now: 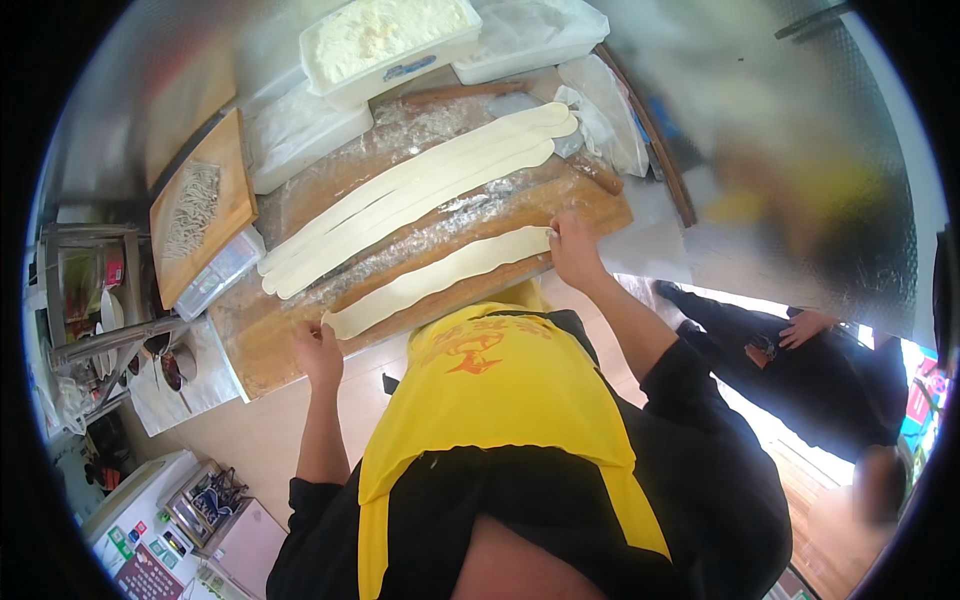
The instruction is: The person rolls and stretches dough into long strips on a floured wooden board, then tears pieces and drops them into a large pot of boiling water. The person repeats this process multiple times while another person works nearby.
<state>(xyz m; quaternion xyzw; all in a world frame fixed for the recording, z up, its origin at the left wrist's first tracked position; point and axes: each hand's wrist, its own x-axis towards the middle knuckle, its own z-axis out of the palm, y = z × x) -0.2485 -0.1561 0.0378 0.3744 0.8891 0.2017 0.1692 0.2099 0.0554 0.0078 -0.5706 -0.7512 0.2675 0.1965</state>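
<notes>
A long, thin strip of pale dough (442, 274) stretches along the near side of a floured wooden board (277, 360). My left hand (319, 352) pinches its left end, and my right hand (574, 251) grips the right end. Farther back on the board, several similar dough strips (405, 206) lie side by side, partly overlapping, with slightly wavy edges. White flour (465, 214) is scattered between them and the strip in my hands. The fingertips are partly hidden where they meet the dough.
Behind the board stand a white tub of flour (390, 37) and plastic-covered bins (307, 135). A tilted wooden board (202, 210) with cut noodles is at the left. A rolling pin (596, 176) lies near the right end. Another person (795, 367) in dark clothes is at the right.
</notes>
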